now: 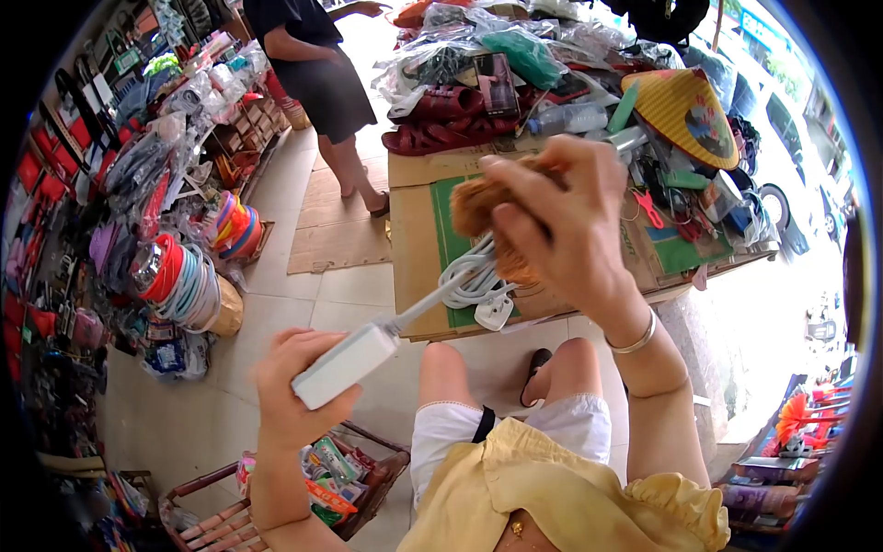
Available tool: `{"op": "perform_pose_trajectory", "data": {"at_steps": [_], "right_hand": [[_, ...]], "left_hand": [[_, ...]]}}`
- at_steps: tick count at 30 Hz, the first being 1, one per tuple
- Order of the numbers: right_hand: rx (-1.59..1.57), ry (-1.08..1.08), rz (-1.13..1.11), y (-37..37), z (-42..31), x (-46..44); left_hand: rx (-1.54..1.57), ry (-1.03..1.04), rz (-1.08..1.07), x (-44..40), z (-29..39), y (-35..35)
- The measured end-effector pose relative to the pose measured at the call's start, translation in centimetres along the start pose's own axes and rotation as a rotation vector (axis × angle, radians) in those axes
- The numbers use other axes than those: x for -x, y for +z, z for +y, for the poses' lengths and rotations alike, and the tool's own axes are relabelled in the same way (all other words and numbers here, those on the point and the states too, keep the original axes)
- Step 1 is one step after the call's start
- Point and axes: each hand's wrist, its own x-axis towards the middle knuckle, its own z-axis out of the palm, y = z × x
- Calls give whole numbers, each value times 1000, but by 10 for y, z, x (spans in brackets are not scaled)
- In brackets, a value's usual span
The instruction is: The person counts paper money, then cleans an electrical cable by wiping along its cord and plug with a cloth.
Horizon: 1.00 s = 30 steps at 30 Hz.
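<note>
My left hand (294, 382) is wrapped round the end of a white power strip (348, 364), held tilted above my lap. From its upper end a white cable runs to a loose coil with a plug (494, 312) near the front edge of the cardboard-covered table (418, 221). Higher up on the right, my right hand (561, 216) grips a brown cloth (480, 204) over the table, its fingers bent round it. Part of the cloth hangs below the hand, behind the cable coil.
On the table lie red sandals (451, 136), a bottle (567, 119), a yellow conical hat (682, 115) and red clippers (648, 209). A person (317, 78) stands beyond the table's left side. Baskets (221, 534) and stacked basins (184, 285) are at the left.
</note>
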Motion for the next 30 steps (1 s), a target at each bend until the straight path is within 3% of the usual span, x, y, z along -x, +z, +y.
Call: {"op": "perform_pose_trajectory", "data": {"at_steps": [2,3,6,8,10,12,14,16,18,20,24,25,28,29,30], "right_hand": [[-201,-38,-219,8,-4,-1],[-158,-60,-312,7,-4,-3],[-5,-83,-363,10,5,-4],[43,-149,-255,11,18,-2],[-54,-8,-188,5,31,1],[-398,308,-136,-5,36,-1],[-373,279,-232,-3,52,7],[-125,140,-538,0,65,17],[-9,48,-472,-3,69,10],[114,118,-334,-9,63,1],[205,43,-492,-2,83,7],[292,-13,-332,-2,94,4],[151,113,-306,-4,103,9],[187,144,-500,-4,105,13],[186,151,-494,-3,104,16]], "left_hand": [[-11,65,-16,-4,1,7],[-20,127,-30,-5,1,8],[-27,144,-46,-5,1,8],[-7,110,-30,-2,-3,7],[14,74,-19,1,-5,5],[41,-11,8,2,-6,5],[51,-8,9,0,-6,5],[60,1,1,-1,-6,5],[90,6,7,-3,-6,8],[74,-21,14,-5,-3,12],[68,-43,-11,-6,-2,10],[67,-38,-8,-6,-3,9],[100,-73,13,-2,-4,11],[93,-83,26,-2,-4,11],[83,-86,36,-3,-4,9]]}}
